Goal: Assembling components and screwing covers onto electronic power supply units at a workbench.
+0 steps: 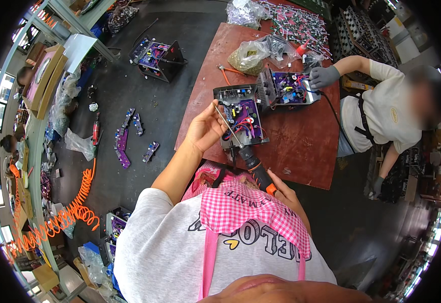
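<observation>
My right hand is wrapped round the handle of a black and orange electric screwdriver, whose long thin bit points up and to the left. At the bit's tip, the fingertips of my left hand are pinched together; whatever small thing they hold is too small to make out. Under the bit lies an open metal-cased device with purple circuit boards and red and blue wires. A second open device adjoins it at the upper right, with a co-worker's gloved hand at its edge.
Both devices sit on a reddish-brown table. Plastic bags, a red-tipped bottle and a pile of small cable parts lie at its far end. Another device, loose purple boards and a coiled orange hose are on the left.
</observation>
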Tool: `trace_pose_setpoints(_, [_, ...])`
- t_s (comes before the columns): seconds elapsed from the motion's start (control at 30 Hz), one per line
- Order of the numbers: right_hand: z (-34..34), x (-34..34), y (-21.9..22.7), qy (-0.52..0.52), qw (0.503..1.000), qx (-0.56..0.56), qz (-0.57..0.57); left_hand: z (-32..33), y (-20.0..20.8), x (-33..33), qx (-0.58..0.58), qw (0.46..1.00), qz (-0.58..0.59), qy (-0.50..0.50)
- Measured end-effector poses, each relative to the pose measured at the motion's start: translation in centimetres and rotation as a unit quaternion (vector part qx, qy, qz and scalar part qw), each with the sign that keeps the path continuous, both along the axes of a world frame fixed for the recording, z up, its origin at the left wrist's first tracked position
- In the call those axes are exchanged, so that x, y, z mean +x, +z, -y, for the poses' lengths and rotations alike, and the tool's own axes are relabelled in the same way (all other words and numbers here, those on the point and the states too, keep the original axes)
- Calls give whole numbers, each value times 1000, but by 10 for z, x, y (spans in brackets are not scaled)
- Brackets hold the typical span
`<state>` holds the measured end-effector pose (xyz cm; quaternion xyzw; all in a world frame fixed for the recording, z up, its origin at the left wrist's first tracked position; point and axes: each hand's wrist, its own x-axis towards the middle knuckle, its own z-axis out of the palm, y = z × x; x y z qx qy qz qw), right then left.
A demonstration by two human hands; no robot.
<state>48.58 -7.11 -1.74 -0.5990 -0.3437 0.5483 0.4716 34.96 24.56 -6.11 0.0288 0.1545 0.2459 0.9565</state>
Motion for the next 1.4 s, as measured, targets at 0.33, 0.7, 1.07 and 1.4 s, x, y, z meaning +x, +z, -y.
trace_pose_setpoints(0.33, [3,0,-2,-31,999,18,-7,26,-30,-4,269,922,-275,53])
trace_pose_setpoints(0.7, [28,6,-11,-63,995,22,-76,131,-76,37,112,914,-362,-147])
trace_pose_setpoints(1.07, [28,11,-17,-19,996,-31,-81,25,-88,-16,380,774,-493,115])
trace_pose_setpoints(1.4, [12,-9,-44,-32,997,-35,-57,-51,-36,23,633,609,-474,-64])
